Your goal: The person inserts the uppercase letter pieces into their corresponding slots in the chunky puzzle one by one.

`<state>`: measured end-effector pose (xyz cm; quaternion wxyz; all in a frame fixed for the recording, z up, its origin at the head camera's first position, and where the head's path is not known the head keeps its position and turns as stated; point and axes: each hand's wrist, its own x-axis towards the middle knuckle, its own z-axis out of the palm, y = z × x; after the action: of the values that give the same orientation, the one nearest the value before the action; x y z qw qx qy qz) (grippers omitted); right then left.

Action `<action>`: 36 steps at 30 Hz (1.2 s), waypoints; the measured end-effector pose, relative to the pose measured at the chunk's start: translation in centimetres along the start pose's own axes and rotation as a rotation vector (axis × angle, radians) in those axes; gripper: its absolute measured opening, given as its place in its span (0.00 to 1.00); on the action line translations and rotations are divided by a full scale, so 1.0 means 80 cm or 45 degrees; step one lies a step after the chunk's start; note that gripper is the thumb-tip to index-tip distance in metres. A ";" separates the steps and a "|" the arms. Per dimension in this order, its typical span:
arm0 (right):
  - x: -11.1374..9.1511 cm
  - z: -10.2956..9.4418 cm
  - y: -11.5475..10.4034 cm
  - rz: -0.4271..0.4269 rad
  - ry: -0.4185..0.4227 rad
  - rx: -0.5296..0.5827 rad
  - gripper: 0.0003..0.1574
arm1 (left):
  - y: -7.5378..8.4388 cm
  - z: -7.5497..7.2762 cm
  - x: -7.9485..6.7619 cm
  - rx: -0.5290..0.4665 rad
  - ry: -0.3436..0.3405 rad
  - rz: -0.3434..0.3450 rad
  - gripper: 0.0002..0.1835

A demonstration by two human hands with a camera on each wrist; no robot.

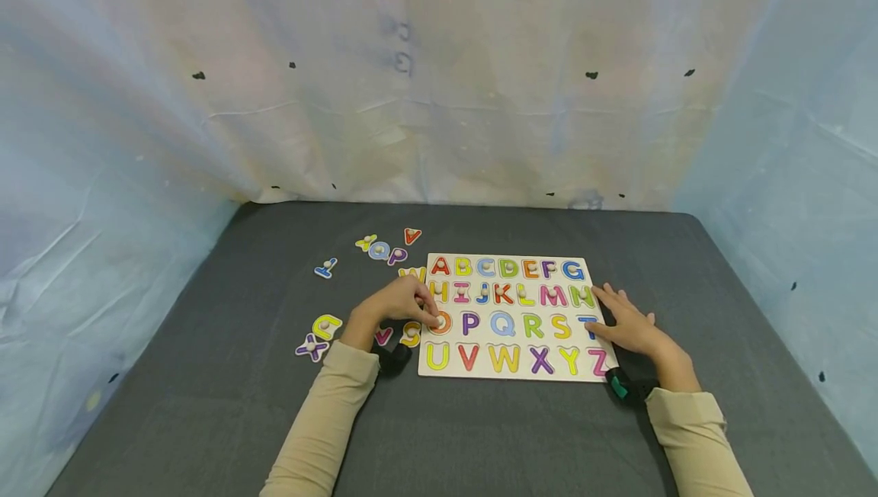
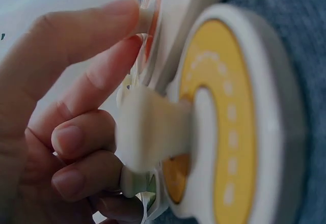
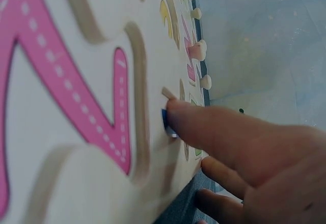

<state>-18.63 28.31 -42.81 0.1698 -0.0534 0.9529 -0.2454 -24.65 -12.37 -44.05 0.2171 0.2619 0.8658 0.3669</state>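
Observation:
A wooden alphabet puzzle board lies on the dark table; pegged letters sit in its upper two rows. At the left of the third row, my left hand pinches the small knob of the orange letter O piece between thumb and index finger. The piece is at its matching O slot; whether it sits flush I cannot tell. Its other fingers are curled in the left wrist view, near a yellow letter S piece. My right hand rests on the board's right edge, thumb over the blue T slot, fingers extended.
Loose letter pieces lie left of the board: a purple X, a yellow U, a blue T, a blue Q, a purple P, a red V and a yellow W. Fabric walls surround the table.

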 end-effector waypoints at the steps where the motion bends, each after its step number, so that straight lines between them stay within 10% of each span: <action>1: 0.000 0.000 0.000 0.000 0.000 0.001 0.54 | 0.001 0.000 -0.001 0.003 -0.003 -0.012 0.06; 19: 0.000 0.001 0.002 -0.013 0.003 -0.004 0.54 | -0.001 -0.004 -0.002 -0.052 0.039 -0.015 0.06; 36: 0.001 0.001 0.004 -0.010 0.014 -0.001 0.54 | -0.031 -0.030 -0.005 -0.029 0.553 -0.080 0.09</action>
<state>-18.64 28.50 -43.05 0.1636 -0.0560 0.9538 -0.2459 -26.45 -15.34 -44.27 0.0398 0.1471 0.8958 0.4174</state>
